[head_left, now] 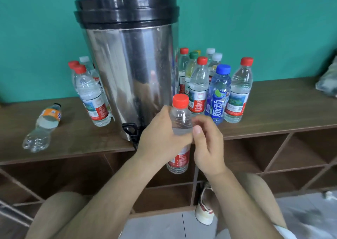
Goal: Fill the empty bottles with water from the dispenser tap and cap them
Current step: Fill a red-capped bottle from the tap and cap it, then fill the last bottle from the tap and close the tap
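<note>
Both hands are meeting in front of the worktop edge. My left hand is gripping a clear bottle round its middle, fingers wrapped behind it, and is holding it upright. Its red cap is sitting on the neck. My right hand is hanging just beside the bottle with its fingers curled and the thumb pointing up. I cannot tell whether it is holding or even touching the bottle, as the fingers are blurring.

The bottle is standing in the air just right of the black tap, which is sticking out at the foot of the steel dispenser on the brown worktop. To the right of the dispenser a cluster of capped bottles is standing, with a blue bottle at its front. To the left, a few more red-capped bottles are standing close against the dispenser. Farther left, an orange-labelled bottle is lying on its side.
</note>
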A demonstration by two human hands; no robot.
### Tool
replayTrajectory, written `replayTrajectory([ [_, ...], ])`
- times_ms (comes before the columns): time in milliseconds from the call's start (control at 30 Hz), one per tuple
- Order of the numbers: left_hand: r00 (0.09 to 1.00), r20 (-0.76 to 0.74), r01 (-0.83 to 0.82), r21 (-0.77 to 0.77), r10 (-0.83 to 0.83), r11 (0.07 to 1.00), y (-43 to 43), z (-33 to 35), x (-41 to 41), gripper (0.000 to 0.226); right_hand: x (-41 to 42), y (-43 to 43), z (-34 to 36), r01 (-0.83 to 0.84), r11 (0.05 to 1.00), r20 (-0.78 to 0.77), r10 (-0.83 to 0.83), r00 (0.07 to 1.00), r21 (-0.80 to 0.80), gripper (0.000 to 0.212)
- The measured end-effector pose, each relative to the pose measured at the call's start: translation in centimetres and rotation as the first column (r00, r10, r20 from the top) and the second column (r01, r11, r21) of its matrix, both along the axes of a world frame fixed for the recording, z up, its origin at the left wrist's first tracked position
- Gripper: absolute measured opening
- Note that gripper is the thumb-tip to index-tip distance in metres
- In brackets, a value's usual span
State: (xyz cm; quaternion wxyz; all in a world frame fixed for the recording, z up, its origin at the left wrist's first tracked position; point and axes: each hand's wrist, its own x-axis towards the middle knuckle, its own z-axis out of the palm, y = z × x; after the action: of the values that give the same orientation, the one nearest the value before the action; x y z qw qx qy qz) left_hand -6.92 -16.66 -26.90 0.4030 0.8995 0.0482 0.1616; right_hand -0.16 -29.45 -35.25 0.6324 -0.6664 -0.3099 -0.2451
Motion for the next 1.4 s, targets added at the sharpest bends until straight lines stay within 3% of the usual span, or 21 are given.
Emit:
replayTrajectory([
  [267, 0.989, 0.125, -0.071, -0.058, 0.078, 0.996, 4.5, 4.6, -6.7, 0.050, -5.5, 2.9, 4.9, -0.221, 0.963, 0.099, 0.237, 0.966, -0.155, 0.051],
  [433, 0.961, 0.139, -0.234, -0.053, 0.240, 0.971, 9.6, 7.3, -11.2, 0.054, -10.6, 9.3, 7.4, -0.381, 0.879, -0.101, 0.368, 0.924, -0.287, 0.084],
  [500, 0.939, 0.122, -0.324, -0.002, 0.322, 0.946, 12.1, 7.8, -12.3, 0.055, -12.3, 12.5, 8.0, -0.384, 0.872, -0.170, 0.347, 0.922, -0.304, 0.088],
  [567, 0.916, 0.123, -0.382, -0.011, 0.381, 0.924, 14.9, 7.7, -12.7, 0.053, -13.0, 15.9, 8.3, -0.376, 0.869, -0.220, 0.317, 0.922, -0.322, 0.078],
  [733, 0.864, 0.141, -0.457, -0.186, 0.483, 0.870, 21.1, 5.7, -11.2, 0.056, -11.6, 23.6, 8.2, -0.227, 0.852, -0.181, 0.159, 0.971, -0.472, 0.062],
  [833, 0.853, 0.116, -0.461, -0.290, 0.509, 0.838, 23.7, 3.8, -9.2, 0.064, -9.7, 27.3, 6.9, -0.161, 0.838, -0.185, 0.073, 0.980, -0.521, 0.065],
  [900, 0.858, 0.089, -0.460, -0.305, 0.505, 0.834, 25.2, 2.5, -7.7, 0.056, -8.4, 29.1, 6.0, -0.145, 0.837, -0.203, 0.041, 0.978, -0.528, 0.068],
  [1000, 0.852, 0.071, -0.490, -0.240, 0.519, 0.838, 26.7, 0.7, -5.8, 0.044, -6.5, 31.2, 4.7, -0.155, 0.835, -0.224, 0.039, 0.974, -0.528, 0.066],
  [1100, 0.827, 0.105, -0.541, -0.119, 0.553, 0.832, 27.8, -0.6, -4.3, 0.055, -4.9, 32.8, 4.2, -0.160, 0.843, -0.241, 0.037, 0.970, -0.514, 0.061],
  [1200, 0.823, 0.121, -0.553, -0.054, 0.555, 0.832, 28.7, -1.0, -3.2, 0.060, -4.1, 34.3, 3.9, -0.109, 0.849, -0.192, 0.009, 0.981, -0.517, 0.071],
  [1333, 0.839, 0.135, -0.534, 0.028, 0.526, 0.845, 29.2, -1.3, -2.5, 0.048, -3.6, 35.1, 3.7, -0.034, 0.809, -0.126, -0.050, 0.991, -0.587, 0.078],
  [1400, 0.802, 0.155, -0.586, 0.016, 0.577, 0.810, 29.6, -1.7, -2.5, 0.041, -4.1, 34.9, 3.6, -0.035, 0.856, -0.165, -0.059, 0.985, -0.515, 0.078],
])
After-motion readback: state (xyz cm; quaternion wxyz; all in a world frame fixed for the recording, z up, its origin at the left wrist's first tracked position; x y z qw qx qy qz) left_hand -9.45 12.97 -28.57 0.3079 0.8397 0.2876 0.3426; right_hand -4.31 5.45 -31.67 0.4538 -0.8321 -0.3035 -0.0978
